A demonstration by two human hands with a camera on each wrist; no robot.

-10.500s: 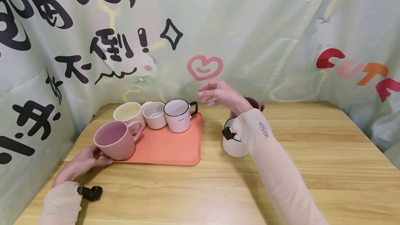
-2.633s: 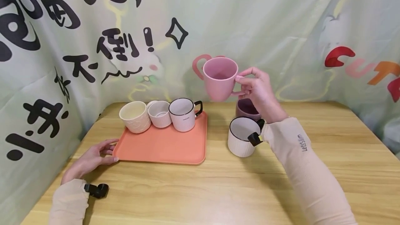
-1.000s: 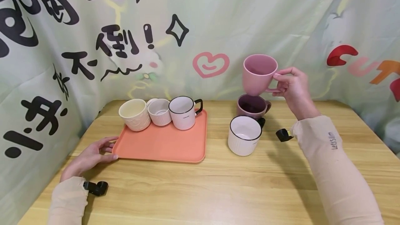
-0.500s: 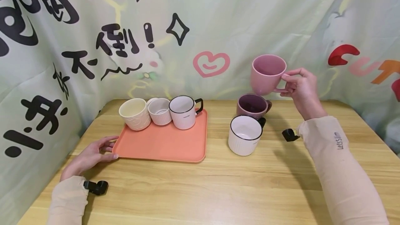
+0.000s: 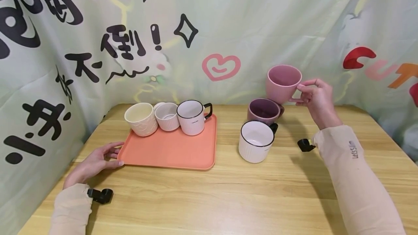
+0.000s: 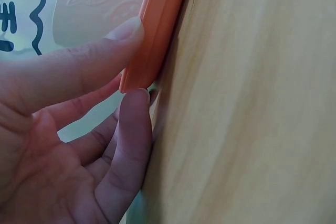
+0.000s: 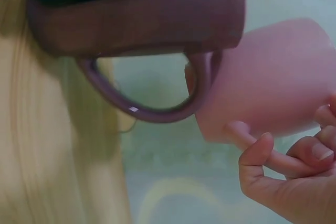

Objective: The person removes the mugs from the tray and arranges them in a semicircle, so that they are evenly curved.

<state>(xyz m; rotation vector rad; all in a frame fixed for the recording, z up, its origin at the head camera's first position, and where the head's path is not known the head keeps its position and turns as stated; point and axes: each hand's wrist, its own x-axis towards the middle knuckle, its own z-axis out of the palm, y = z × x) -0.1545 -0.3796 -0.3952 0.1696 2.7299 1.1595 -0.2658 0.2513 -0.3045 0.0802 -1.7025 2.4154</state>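
My right hand point(image 5: 320, 99) grips the pink mug point(image 5: 283, 82) by its handle, holding it upright in the air at the back right. From the head view its base overlaps the far side of a purple mug point(image 5: 263, 110); the right wrist view has the pink mug point(image 7: 273, 77) beyond the purple one's handle. At the left, my left hand point(image 5: 94, 164) holds the near-left corner of the orange tray point(image 5: 169, 155), thumb on the rim and a finger against its underside in the left wrist view. A cream cup, a small white ribbed cup and a black-rimmed white mug stand along the tray's back.
A second black-rimmed white mug point(image 5: 255, 144) stands on the wooden table point(image 5: 209, 198) in front of the purple mug, close to it. Behind the table hangs a printed curtain point(image 5: 267, 21).
The pink mug, on the tray's left front 10.5 s ago, has been lifted by the handle and carried right. Over the last half second it came down slightly. The left hand stays at the tray.
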